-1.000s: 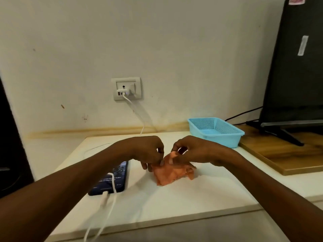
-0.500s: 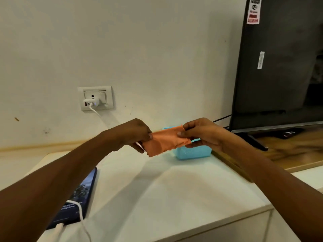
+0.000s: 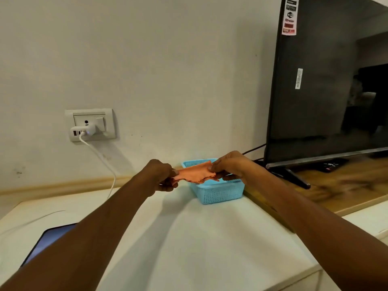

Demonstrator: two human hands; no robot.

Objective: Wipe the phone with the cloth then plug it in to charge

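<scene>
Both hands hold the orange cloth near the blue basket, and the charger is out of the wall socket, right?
Not quite. The head view shows the charger plugged into the wall socket. The left hand and right hand do hold the orange cloth near the blue basket.

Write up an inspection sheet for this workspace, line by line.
Surface: white tabletop; wooden board at its right.
Job's things: orange cloth stretched in the air by the blue basket; phone flat at the left, screen lit, partly hidden by the left forearm.
Clutter: the blue basket, beside the wooden board.
Hands: left hand pinches the cloth's left end; right hand pinches its right end.
Cables: white cable runs from the charger in the wall socket down to the tabletop; its phone end is hidden. Black cable behind the television.
Surroundings: pale wall; the television stands on the board.
</scene>
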